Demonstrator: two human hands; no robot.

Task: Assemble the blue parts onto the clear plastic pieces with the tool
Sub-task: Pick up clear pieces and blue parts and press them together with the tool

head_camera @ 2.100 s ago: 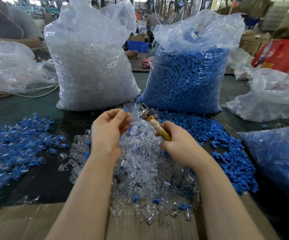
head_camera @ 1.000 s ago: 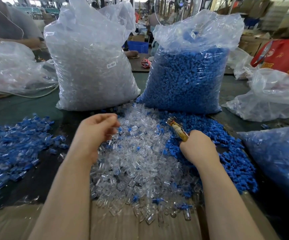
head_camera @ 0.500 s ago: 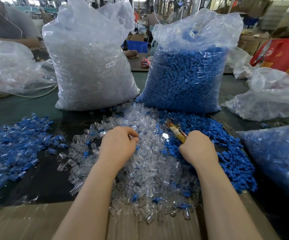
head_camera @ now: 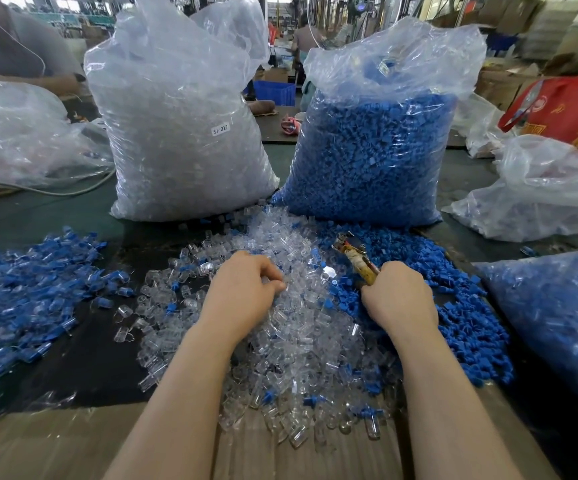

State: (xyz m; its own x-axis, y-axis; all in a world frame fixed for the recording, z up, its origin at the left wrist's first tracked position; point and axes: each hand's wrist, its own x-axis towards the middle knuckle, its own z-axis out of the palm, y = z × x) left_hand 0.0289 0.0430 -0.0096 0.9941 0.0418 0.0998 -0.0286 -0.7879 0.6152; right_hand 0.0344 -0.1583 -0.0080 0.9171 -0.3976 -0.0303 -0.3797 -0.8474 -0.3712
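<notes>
A heap of clear plastic pieces (head_camera: 291,344) lies in front of me, with loose blue parts (head_camera: 454,317) piled along its right side. My left hand (head_camera: 242,292) rests on top of the clear heap, its fingers curled down into the pieces; whether it holds one is hidden. My right hand (head_camera: 398,299) grips the yellowish handle of the tool (head_camera: 353,254), whose metal tip points up and away over the blue parts.
Two tall bags stand behind the heap: clear pieces (head_camera: 183,133) on the left, blue parts (head_camera: 370,150) on the right. Assembled blue-and-clear pieces (head_camera: 31,292) spread at the left. Another bag of blue (head_camera: 557,320) lies at right. Cardboard (head_camera: 55,441) covers the near edge.
My left hand swung out to the left, then came back down onto the clear heap. My right hand carried the tool from the middle over to the blue parts.
</notes>
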